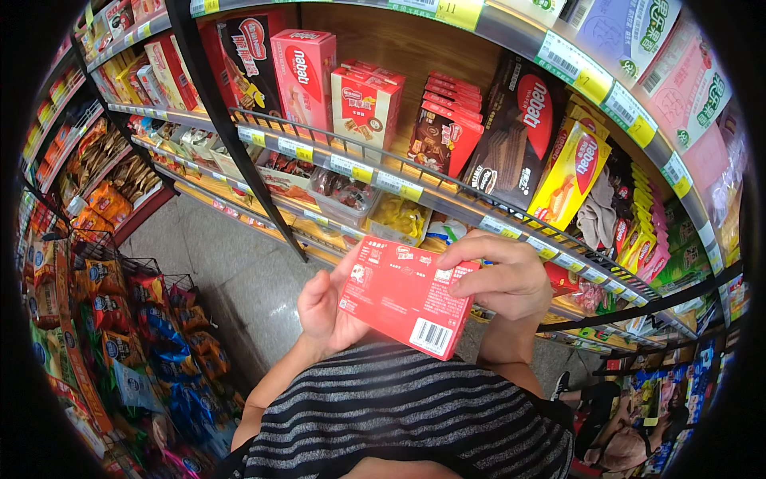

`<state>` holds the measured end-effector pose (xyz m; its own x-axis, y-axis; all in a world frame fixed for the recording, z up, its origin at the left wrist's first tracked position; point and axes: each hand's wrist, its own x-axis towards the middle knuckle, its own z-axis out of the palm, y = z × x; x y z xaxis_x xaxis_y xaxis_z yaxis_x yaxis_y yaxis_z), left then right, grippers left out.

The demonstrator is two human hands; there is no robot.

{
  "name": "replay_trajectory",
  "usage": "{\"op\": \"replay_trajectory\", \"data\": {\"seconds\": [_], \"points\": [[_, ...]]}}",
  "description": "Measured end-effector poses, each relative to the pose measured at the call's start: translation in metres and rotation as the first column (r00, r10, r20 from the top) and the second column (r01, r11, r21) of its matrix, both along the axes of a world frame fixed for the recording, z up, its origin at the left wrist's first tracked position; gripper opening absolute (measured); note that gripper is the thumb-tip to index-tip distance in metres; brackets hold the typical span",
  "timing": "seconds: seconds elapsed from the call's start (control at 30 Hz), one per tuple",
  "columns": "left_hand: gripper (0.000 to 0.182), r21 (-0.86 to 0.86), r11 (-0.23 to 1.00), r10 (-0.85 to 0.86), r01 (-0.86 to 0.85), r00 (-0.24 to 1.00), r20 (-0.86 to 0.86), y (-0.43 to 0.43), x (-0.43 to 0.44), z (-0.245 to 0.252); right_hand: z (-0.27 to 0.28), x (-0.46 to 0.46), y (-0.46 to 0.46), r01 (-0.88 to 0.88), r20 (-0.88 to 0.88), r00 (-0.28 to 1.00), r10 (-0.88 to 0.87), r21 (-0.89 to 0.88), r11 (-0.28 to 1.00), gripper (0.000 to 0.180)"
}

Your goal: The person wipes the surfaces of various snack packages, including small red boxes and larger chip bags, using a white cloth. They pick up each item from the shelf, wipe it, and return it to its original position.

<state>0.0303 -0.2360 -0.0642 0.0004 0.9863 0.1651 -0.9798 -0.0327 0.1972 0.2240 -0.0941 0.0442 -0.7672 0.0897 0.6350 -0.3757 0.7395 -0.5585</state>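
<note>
A red snack box (401,293) is held tilted in front of my striped shirt. Its printed face, with small writing and a barcode, is turned up towards me. My right hand (511,275) grips the upper right edge, with fingers lying over the face. At the left side, my left hand (329,311) supports the box from behind; its thumb stands off the edge and its other fingers are hidden. Beyond the box, a wire-fronted shelf carries a stack of thin red and brown boxes (446,135), a cream and red box (366,108) and a pink Nabati box (305,81).
A dark Nabati box (514,132), yellow Nabati packs (571,173) and a grey cloth (598,206) occupy the shelf's right part. Bagged snacks (149,347) fill racks at left. A person (622,431) is low at the bottom right. Grey floor (239,263) shows between shelves.
</note>
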Motion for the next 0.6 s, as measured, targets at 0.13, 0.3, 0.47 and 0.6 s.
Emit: {"op": "replay_trajectory", "data": {"seconds": [0.13, 0.3, 0.47, 0.6], "points": [[0.074, 0.003, 1.0, 0.017, -0.017, 1.0, -0.007, 0.002, 0.006, 0.003, 0.002, -0.002, -0.001, 0.198, -0.044, 0.979, -0.201, -0.06, 0.978, 0.021], [0.063, 0.108, 0.991, -0.061, 0.075, 0.991, -0.121, 0.006, 0.005, -0.007, 0.007, -0.012, 0.021, 0.6, -0.185, 0.764, -0.618, -0.145, 0.787, 0.026], [0.069, 0.111, 0.991, -0.055, 0.075, 0.983, -0.175, 0.006, 0.003, -0.013, 0.01, -0.029, 0.051, 0.764, -0.283, 0.627, -0.726, 0.04, 0.644, 0.027], [0.069, 0.093, 0.993, -0.056, 0.074, 0.982, -0.181, 0.006, 0.002, -0.012, 0.006, -0.039, 0.066, 0.791, -0.234, 0.607, -0.759, 0.086, 0.606, 0.03]]}}
